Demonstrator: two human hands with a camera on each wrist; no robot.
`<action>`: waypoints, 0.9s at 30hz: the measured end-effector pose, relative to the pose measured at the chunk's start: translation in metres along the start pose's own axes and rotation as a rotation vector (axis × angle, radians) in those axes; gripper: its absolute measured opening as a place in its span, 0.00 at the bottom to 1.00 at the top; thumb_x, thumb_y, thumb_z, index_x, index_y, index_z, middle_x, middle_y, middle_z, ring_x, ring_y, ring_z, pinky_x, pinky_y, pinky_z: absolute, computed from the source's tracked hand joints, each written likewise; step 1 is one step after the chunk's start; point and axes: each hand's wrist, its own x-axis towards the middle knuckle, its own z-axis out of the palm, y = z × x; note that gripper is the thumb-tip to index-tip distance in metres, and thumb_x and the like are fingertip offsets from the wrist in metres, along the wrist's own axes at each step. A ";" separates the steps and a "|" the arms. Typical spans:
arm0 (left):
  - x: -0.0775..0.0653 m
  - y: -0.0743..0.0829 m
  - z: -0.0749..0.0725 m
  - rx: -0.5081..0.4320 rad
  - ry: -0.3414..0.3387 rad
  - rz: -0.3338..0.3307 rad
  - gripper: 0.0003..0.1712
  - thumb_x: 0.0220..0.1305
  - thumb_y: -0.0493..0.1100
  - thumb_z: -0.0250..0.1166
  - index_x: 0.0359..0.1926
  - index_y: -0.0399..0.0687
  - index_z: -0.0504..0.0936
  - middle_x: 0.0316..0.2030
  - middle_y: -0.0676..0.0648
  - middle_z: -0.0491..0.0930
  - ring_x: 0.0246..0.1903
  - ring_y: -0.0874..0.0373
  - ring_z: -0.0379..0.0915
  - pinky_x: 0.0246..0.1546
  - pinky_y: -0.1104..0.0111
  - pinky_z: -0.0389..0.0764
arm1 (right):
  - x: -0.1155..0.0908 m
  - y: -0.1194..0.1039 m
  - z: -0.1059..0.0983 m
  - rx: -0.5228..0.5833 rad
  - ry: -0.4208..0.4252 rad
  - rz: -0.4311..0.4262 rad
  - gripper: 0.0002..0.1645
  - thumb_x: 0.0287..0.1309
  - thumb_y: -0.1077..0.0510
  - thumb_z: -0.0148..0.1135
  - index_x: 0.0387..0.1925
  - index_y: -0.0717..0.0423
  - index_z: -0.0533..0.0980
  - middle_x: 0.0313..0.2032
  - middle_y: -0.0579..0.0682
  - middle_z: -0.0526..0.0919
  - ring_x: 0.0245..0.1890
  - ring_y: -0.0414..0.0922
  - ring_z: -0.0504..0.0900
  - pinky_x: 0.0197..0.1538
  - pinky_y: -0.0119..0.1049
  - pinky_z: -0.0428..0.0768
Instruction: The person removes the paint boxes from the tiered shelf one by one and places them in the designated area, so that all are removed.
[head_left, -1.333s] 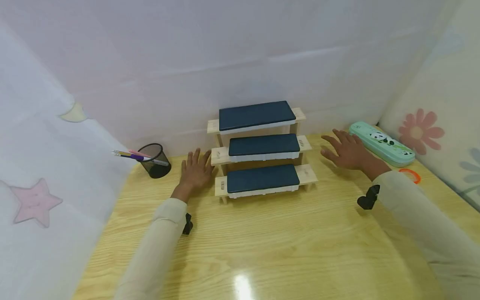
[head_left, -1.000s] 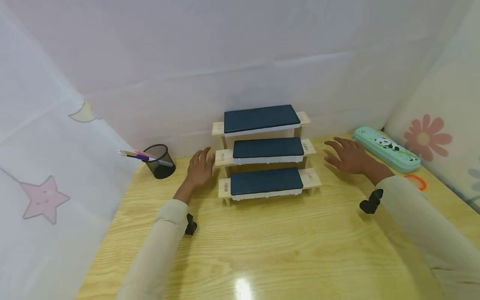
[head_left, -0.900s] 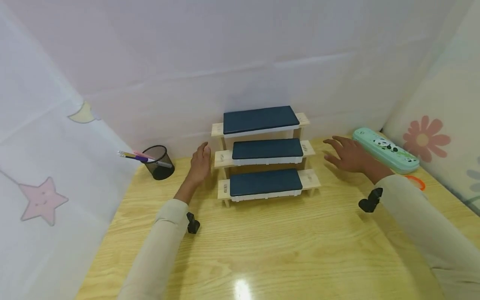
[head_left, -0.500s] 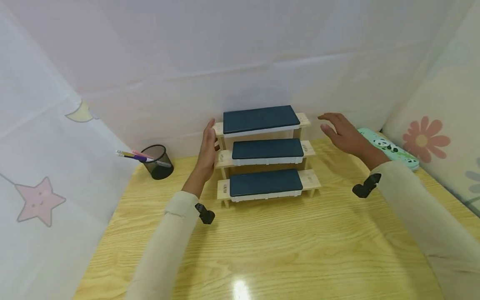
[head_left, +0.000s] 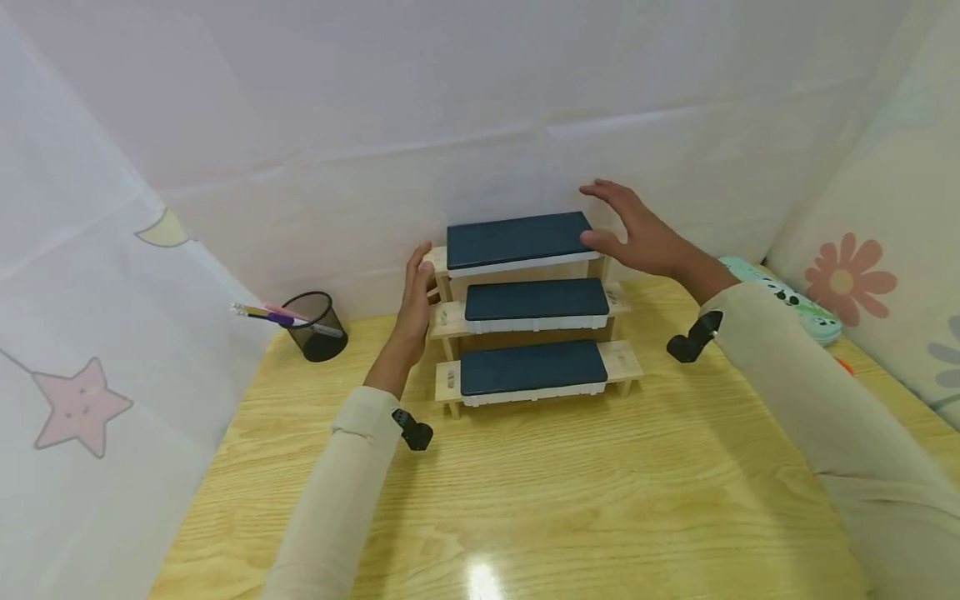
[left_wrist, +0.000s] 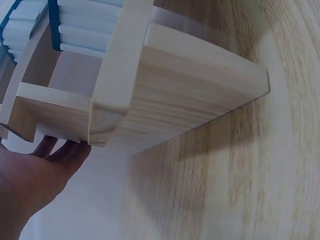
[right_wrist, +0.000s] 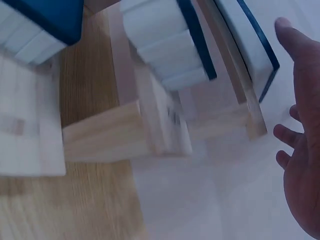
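flanks a three-tier wooden stand (head_left: 621,360) on both sides, with a white, dark-blue-lidded box across each tier.
shows, at far left, a pink star (head_left: 84,406) on pale cloth, then a black mesh cup (head_left: 317,327) on the wood-grain table (head_left: 525,500), with pens (head_left: 279,317) leaning out to the left. has the left hand (head_left: 412,321) along the stand's left side, fingers at the end of the upper tier; cannot tell whether gripping or only touching. has, mid-view, the bottom box (head_left: 532,367), the middle box (head_left: 537,302) and the top box (head_left: 517,240), one above and behind another. holds the right hand (head_left: 643,237) wide, thumb and forefinger well apart, at the top box's right end; cannot tell whether touching. shows, farther right, a mint-green case (head_left: 813,312) partly behind the sleeve (head_left: 787,392), and a red flower (head_left: 862,279) on the cloth.
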 end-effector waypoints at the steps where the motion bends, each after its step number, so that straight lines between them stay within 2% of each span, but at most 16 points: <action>1: 0.000 0.000 0.000 0.003 -0.001 0.002 0.31 0.81 0.58 0.36 0.80 0.65 0.46 0.78 0.47 0.41 0.74 0.42 0.44 0.68 0.39 0.49 | 0.003 -0.002 0.002 -0.007 -0.019 -0.007 0.44 0.69 0.39 0.59 0.79 0.28 0.49 0.79 0.43 0.39 0.78 0.44 0.37 0.70 0.68 0.44; 6: -0.002 0.004 0.003 0.010 -0.009 0.011 0.31 0.82 0.55 0.35 0.80 0.60 0.45 0.78 0.44 0.41 0.73 0.40 0.45 0.68 0.37 0.49 | 0.016 -0.010 0.012 -0.092 -0.113 -0.031 0.49 0.64 0.34 0.62 0.78 0.24 0.47 0.79 0.42 0.36 0.78 0.45 0.35 0.69 0.70 0.47; 9: 0.001 -0.002 0.002 0.011 -0.005 0.017 0.31 0.82 0.55 0.34 0.80 0.59 0.44 0.78 0.43 0.40 0.72 0.40 0.45 0.68 0.38 0.49 | 0.021 -0.013 0.019 -0.141 -0.158 -0.056 0.51 0.63 0.33 0.63 0.79 0.26 0.47 0.80 0.44 0.37 0.78 0.48 0.38 0.69 0.69 0.49; 15: 0.009 -0.023 0.001 0.022 0.023 0.032 0.32 0.80 0.62 0.34 0.80 0.68 0.45 0.77 0.51 0.42 0.73 0.44 0.45 0.68 0.38 0.49 | 0.021 -0.017 0.024 -0.197 -0.223 -0.061 0.48 0.65 0.33 0.61 0.79 0.32 0.51 0.80 0.49 0.41 0.78 0.54 0.42 0.70 0.66 0.50; 21: 0.010 -0.027 0.002 0.039 0.043 0.051 0.31 0.79 0.66 0.35 0.78 0.74 0.48 0.76 0.55 0.46 0.72 0.47 0.48 0.67 0.40 0.52 | 0.019 -0.019 0.023 -0.187 -0.218 -0.042 0.46 0.65 0.33 0.61 0.78 0.33 0.55 0.79 0.50 0.45 0.77 0.55 0.44 0.70 0.65 0.50; 27: -0.003 -0.001 0.006 0.035 0.002 0.038 0.32 0.82 0.57 0.34 0.80 0.60 0.45 0.78 0.48 0.42 0.73 0.43 0.45 0.68 0.39 0.50 | 0.016 -0.018 0.023 -0.172 -0.163 -0.090 0.43 0.66 0.35 0.61 0.77 0.36 0.58 0.78 0.52 0.48 0.77 0.55 0.47 0.70 0.65 0.53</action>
